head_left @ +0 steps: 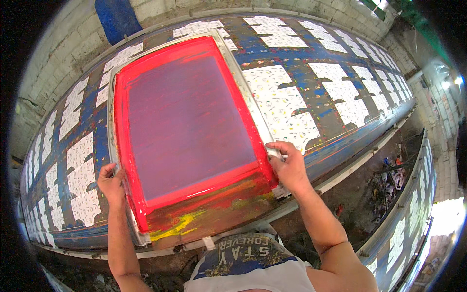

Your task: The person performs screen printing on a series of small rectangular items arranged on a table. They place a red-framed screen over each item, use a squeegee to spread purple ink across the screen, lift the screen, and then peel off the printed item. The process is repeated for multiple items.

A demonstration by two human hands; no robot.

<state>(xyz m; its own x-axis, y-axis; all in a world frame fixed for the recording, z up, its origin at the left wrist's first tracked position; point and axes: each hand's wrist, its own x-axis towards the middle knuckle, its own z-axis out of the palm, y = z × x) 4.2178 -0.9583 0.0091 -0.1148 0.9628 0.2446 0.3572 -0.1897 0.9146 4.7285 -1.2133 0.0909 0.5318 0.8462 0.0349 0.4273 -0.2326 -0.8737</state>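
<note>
A large printing screen (187, 126) lies over the long table in front of me, its pale frame lined with wet red ink (243, 124) around a purplish mesh. My left hand (112, 182) grips the frame's near left side, fingers closed on the edge. On the near right side, my right hand (289, 163) pinches the frame between thumb and fingers. Yellow and brown smears mark the near end of the screen. Whatever lies beneath the screen is mostly hidden.
White patterned fabric pieces (277, 100) lie in rows along the ink-stained table (335, 146) on both sides of the screen. A second table with fabric pieces (396, 243) stands at the right. A blue cloth (116, 19) hangs by the block wall (63, 53).
</note>
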